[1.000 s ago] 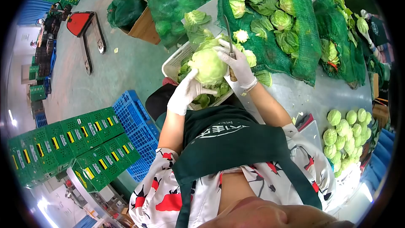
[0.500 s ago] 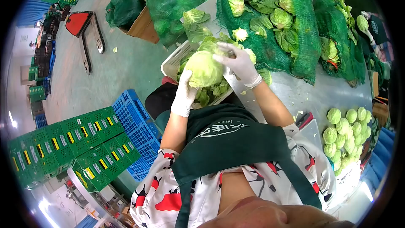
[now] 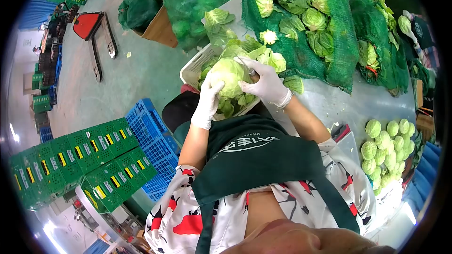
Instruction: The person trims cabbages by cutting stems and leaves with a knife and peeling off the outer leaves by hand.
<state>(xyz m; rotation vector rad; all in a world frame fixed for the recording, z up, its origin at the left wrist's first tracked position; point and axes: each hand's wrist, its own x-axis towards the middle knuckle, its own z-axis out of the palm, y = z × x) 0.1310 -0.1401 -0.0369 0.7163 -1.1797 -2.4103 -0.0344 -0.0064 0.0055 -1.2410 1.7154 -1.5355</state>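
A pale green cabbage (image 3: pixel 228 76) is held over a white basket (image 3: pixel 192 69) with loose leaves in it. Gloved in white, my left hand (image 3: pixel 207 99) grips the cabbage from the left and below. My right hand (image 3: pixel 267 83), also gloved, is closed around a knife (image 3: pixel 251 69) at the cabbage's right side, its thumb touching the cabbage; much of the knife is hidden by the fingers. Cut leaves (image 3: pixel 272 59) and a cut stem end (image 3: pixel 268 37) lie just beyond my right hand.
Green net sacks of cabbages (image 3: pixel 346 51) lie on the metal table (image 3: pixel 325 108). Trimmed cabbages (image 3: pixel 389 148) are piled at right. Green crates (image 3: pixel 70 155), a blue pallet (image 3: pixel 151 146), a cardboard box (image 3: pixel 160 27) and a pallet jack (image 3: pixel 89 24) stand left. Another person (image 3: pixel 423 33) is at far right.
The cabbage has shifted left and turned in my left hand. My right hand opened away from it, then came back against its right side, with the knife now at a different angle.
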